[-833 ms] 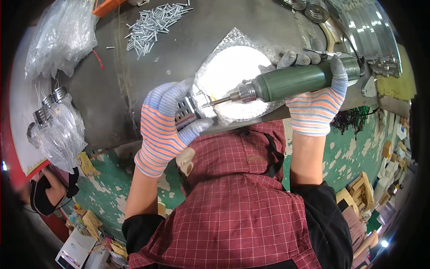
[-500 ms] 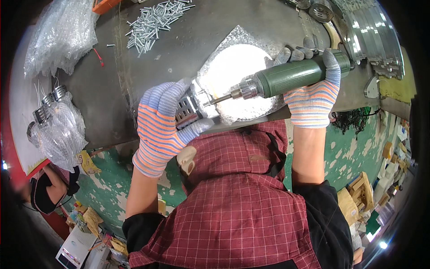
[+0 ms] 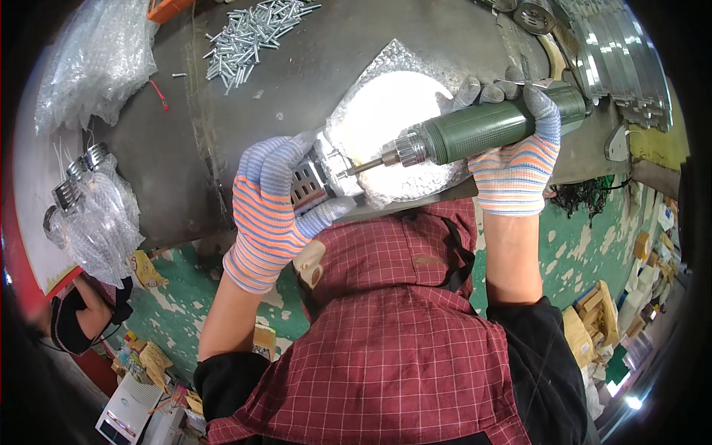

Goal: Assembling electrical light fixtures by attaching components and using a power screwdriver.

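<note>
My left hand [image 3: 268, 194], in a striped glove, is closed round a slotted metal housing [image 3: 308, 184] at the bench's near edge. My right hand [image 3: 517, 156], gloved alike, wraps round a green electric screwdriver [image 3: 486, 127] lying almost level. Its thin bit [image 3: 366, 165] points left, and the tip is at the bracket end of the housing; whether it sits in a screw is too small to tell. Beneath the tool lies a bright, glaring round piece [image 3: 393, 111] on bubble wrap [image 3: 391, 59].
Loose screws [image 3: 248, 38] form a pile at the far left of the dark bench [image 3: 289, 89]. Plastic wrap [image 3: 100, 63] and wrapped metal parts [image 3: 100, 215] sit at the left. Metal strips [image 3: 623, 55] are stacked far right. Another person's arm [image 3: 90, 308] shows lower left.
The whole view has shifted slightly. Both hands keep their grips, and the screwdriver's bit stays at the housing's end.
</note>
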A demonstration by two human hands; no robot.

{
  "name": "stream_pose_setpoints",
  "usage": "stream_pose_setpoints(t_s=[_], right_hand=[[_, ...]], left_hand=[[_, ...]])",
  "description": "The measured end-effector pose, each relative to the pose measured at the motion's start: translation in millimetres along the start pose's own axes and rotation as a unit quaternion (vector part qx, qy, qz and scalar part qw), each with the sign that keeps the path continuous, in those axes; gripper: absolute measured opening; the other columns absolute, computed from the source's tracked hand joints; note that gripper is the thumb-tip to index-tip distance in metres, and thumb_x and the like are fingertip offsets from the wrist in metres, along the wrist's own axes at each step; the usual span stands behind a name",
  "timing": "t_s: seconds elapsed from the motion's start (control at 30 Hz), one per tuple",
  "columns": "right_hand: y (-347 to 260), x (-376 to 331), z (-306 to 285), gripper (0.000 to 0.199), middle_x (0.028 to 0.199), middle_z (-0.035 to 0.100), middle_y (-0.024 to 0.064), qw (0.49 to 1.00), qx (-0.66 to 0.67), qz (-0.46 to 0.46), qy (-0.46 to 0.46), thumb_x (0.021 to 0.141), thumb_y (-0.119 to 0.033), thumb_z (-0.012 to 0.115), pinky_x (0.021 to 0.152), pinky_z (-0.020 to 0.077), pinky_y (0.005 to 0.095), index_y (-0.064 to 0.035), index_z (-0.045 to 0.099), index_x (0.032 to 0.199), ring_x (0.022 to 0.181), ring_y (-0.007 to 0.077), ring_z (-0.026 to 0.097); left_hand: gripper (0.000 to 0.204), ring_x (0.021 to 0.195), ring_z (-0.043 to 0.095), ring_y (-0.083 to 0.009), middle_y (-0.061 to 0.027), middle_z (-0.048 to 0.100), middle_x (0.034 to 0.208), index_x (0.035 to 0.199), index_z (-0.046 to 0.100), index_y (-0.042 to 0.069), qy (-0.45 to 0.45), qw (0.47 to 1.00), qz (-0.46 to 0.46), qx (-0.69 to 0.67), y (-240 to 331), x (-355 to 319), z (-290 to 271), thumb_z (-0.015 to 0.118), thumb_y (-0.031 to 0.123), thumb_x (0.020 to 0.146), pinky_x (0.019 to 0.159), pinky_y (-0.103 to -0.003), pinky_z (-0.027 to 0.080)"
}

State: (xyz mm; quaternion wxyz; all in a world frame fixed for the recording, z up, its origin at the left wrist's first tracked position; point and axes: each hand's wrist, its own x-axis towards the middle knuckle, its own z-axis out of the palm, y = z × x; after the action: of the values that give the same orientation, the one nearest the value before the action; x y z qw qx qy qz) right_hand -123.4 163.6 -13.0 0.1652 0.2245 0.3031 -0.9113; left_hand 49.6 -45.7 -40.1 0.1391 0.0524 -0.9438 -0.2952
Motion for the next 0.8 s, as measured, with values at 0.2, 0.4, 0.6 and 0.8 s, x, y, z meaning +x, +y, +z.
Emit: stream_pose_setpoints(t_s=[0.2,0.4,0.6,0.8], right_hand=[[1,0,-1,0.016,0.084,0.063,0.0075,1.000,-0.016,-0.003,-0.003,0.082,-0.017,0.070,0.092,0.0551,0.0546,-0.0106,0.064,0.095,0.083,0.0255,0.065],[1,-3,-1,0.014,0.084,0.064,0.0082,0.999,0.023,0.024,-0.027,0.083,-0.016,0.069,0.092,0.0555,0.0526,-0.0099,0.064,0.096,0.081,0.0242,0.065],[-7,8,-1,0.017,0.084,0.064,0.0072,0.997,0.055,0.021,-0.039,0.084,-0.015,0.068,0.093,0.0552,0.0484,-0.0066,0.066,0.099,0.081,0.0245,0.064],[-2,8,8,0.019,0.085,0.065,0.0067,0.998,0.021,-0.047,-0.027,0.084,-0.011,0.069,0.089,0.0561,0.0437,-0.0032,0.066,0.101,0.081,0.0238,0.064]], left_hand=[[0.077,0.099,0.059,-0.0343,-0.0132,0.062,0.110,0.125,0.058,0.007,0.002,1.000,0.003,-0.024,1,1,2,0.087,0.046,0.066,0.087,-0.045,0.049],[0.076,0.098,0.059,-0.0340,-0.0129,0.062,0.110,0.125,0.058,0.007,0.008,1.000,0.003,-0.015,1,1,0,0.088,0.046,0.066,0.087,-0.044,0.049],[0.075,0.099,0.058,-0.0330,-0.0123,0.061,0.111,0.125,0.059,0.007,-0.010,0.999,-0.018,-0.041,2,1,-1,0.089,0.042,0.065,0.086,-0.043,0.049],[0.074,0.100,0.058,-0.0325,-0.0120,0.061,0.111,0.124,0.060,0.008,0.008,0.997,-0.035,-0.068,2,0,0,0.089,0.040,0.065,0.087,-0.042,0.049]])
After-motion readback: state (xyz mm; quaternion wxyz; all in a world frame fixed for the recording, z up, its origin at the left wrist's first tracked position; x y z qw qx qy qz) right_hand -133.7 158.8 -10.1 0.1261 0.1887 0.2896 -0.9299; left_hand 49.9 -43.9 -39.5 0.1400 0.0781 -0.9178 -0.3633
